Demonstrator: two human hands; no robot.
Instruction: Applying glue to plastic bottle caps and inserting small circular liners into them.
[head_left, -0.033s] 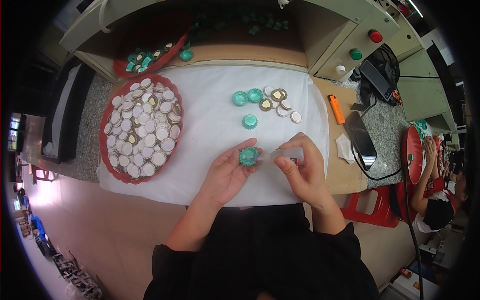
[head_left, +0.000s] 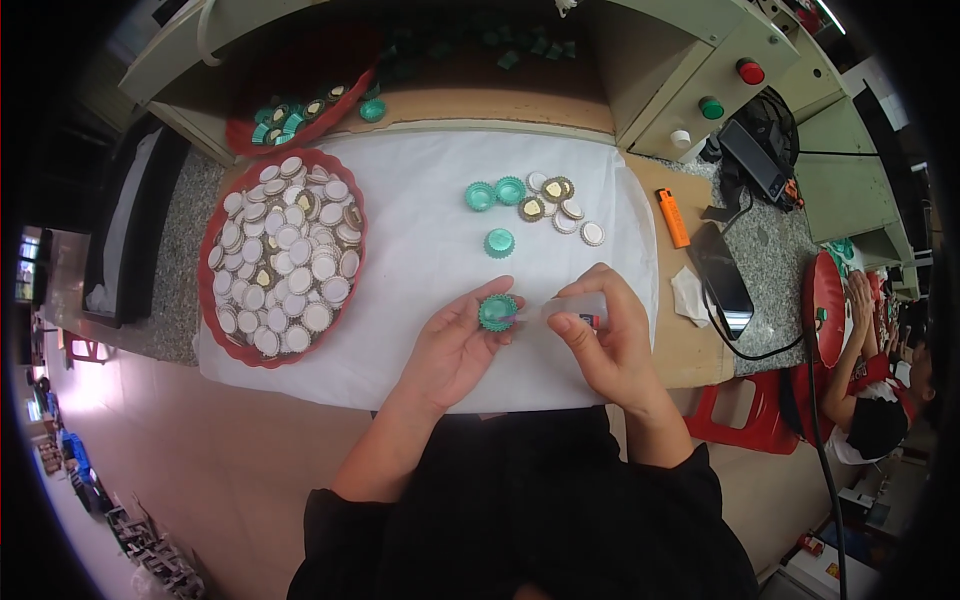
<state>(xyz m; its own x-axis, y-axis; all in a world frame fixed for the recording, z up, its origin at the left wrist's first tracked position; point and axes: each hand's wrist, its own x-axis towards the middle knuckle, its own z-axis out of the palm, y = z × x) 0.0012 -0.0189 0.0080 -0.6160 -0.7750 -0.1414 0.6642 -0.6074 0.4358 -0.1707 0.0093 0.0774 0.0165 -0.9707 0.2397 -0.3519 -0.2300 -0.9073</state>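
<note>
Closed around a green fluted cap (head_left: 496,312), my left hand (head_left: 455,345) keeps its hollow side facing up. My right hand (head_left: 607,350) grips a small translucent squeeze bottle (head_left: 578,306), tilted sideways. Its thin nozzle reaches into or just over the cap; which one I cannot tell. Beyond my hands, a single green cap (head_left: 499,242) lies on the white sheet (head_left: 410,215). Farther off are two more green caps (head_left: 481,196) side by side, next to a small group of white discs (head_left: 592,233) and crimped metal caps with pale centres (head_left: 531,208).
At left, a red scalloped tray (head_left: 362,250) is heaped with white-faced caps. Behind it, another red tray (head_left: 345,108) holds green caps. An orange lighter (head_left: 673,218), a phone (head_left: 722,280) and crumpled tissue (head_left: 689,299) lie at right. A co-worker's hands (head_left: 860,298) show far right.
</note>
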